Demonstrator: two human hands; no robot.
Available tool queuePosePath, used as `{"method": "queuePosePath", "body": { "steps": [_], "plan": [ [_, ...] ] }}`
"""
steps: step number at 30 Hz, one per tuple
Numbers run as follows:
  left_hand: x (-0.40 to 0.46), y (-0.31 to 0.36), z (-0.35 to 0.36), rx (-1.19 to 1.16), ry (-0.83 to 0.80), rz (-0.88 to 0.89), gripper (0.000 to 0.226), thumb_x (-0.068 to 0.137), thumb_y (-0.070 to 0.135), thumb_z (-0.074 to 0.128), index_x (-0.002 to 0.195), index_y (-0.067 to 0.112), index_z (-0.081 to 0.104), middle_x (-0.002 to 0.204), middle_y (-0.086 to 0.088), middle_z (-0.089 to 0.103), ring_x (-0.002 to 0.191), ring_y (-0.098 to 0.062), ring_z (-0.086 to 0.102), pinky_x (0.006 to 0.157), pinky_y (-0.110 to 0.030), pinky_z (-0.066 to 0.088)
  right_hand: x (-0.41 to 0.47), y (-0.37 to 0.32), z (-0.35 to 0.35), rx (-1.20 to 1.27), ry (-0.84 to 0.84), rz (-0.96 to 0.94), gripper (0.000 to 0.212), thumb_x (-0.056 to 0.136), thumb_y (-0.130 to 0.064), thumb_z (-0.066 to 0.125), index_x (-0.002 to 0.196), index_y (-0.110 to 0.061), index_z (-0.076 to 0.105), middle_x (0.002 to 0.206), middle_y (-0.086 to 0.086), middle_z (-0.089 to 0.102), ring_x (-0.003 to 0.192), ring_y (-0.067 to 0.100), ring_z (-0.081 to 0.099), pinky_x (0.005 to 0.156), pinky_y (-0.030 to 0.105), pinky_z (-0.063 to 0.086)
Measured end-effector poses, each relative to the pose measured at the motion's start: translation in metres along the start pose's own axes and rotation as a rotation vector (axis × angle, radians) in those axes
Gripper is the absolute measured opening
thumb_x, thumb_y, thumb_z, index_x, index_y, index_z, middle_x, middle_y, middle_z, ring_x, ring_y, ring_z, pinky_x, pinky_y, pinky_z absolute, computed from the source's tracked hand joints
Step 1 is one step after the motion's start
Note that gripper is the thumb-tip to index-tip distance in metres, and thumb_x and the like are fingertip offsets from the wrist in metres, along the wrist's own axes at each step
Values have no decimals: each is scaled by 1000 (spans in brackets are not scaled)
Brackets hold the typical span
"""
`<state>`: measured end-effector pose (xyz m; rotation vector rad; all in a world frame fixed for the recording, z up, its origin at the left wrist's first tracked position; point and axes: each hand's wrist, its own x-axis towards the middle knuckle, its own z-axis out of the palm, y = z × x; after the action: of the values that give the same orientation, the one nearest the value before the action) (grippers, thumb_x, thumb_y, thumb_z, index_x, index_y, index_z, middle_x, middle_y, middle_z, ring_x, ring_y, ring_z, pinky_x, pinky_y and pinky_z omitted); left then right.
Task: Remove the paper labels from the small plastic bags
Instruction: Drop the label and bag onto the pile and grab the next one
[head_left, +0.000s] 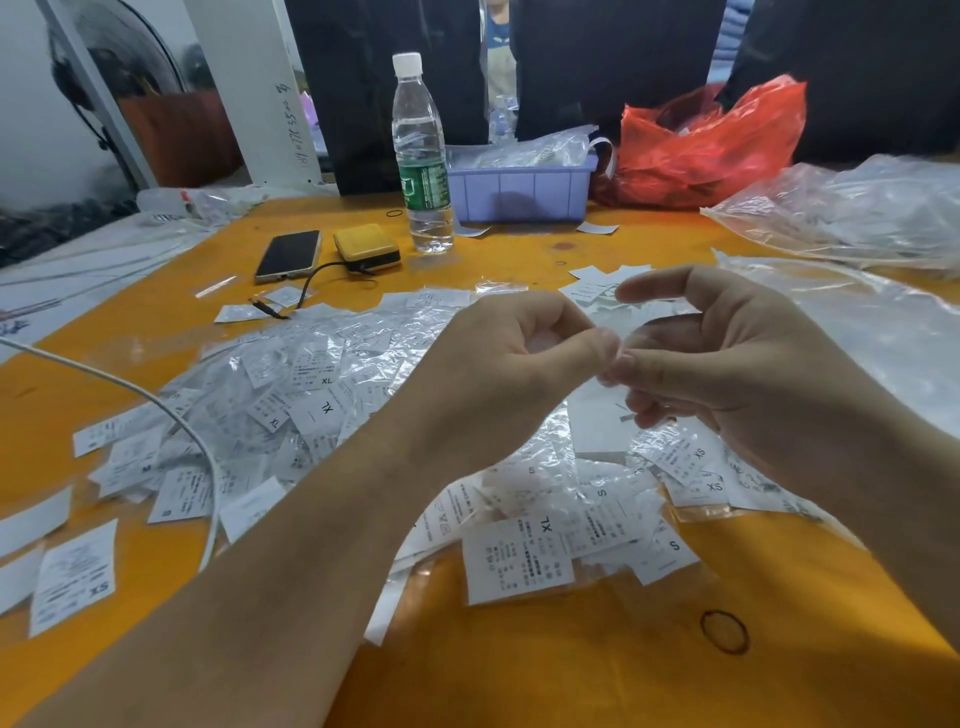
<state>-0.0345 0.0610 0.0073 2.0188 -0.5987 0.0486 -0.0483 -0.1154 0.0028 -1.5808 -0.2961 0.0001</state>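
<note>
A wide heap of small clear plastic bags with white paper size labels (332, 395) covers the middle of the orange table (571, 670). Above the heap, my left hand (509, 374) and my right hand (727, 364) meet fingertip to fingertip. Both pinch one small clear bag (654, 332) between them; it is blurred and nearly see-through. A white label (597, 426) hangs just below my right hand's fingers. My right index finger sticks out straight to the left.
A water bottle (423, 156), a phone (289, 255) and a yellow power bank (367, 248) stand at the back. Behind them are a purple bin (519, 192) and a red bag (711, 140). Large clear bags (852, 213) lie right; a white cable (156, 410) crosses left.
</note>
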Motion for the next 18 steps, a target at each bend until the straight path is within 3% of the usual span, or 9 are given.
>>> {"method": "queuePosePath", "body": {
  "steps": [2,6,10,15,18],
  "plan": [
    [-1,1,0,0,-8,9,21,88,42,60,81,24,69,70,16,67,67,2,60,67,-22,44,-1,-1,1,3,-8,4,72,48,-24,79,115,-12,56,71,11,71,55,19,65,52,26,54],
    [1,0,-4,-31,69,18,11,94,16,61,86,20,69,68,12,66,64,1,60,63,-17,45,-1,-1,-1,6,47,6,66,49,-21,79,111,-15,59,79,14,73,59,22,66,54,28,55],
    [2,0,-8,-132,133,3,23,90,1,58,98,21,63,70,8,66,58,-2,56,55,-15,45,2,-3,-9,10,132,16,62,53,-14,77,112,-12,58,81,13,74,61,23,66,55,30,57],
    [2,2,-6,-213,131,5,33,76,13,54,107,24,58,70,14,69,58,-1,58,55,-14,46,2,-4,-11,25,151,17,59,57,-14,75,113,-12,57,80,13,75,60,19,65,52,27,54],
    [2,3,-6,-215,129,9,27,82,6,57,105,21,60,80,9,68,59,-1,59,56,-14,47,2,-4,-11,26,143,20,57,58,-14,75,113,-13,57,80,13,75,59,18,65,51,27,54]
  ]
}}
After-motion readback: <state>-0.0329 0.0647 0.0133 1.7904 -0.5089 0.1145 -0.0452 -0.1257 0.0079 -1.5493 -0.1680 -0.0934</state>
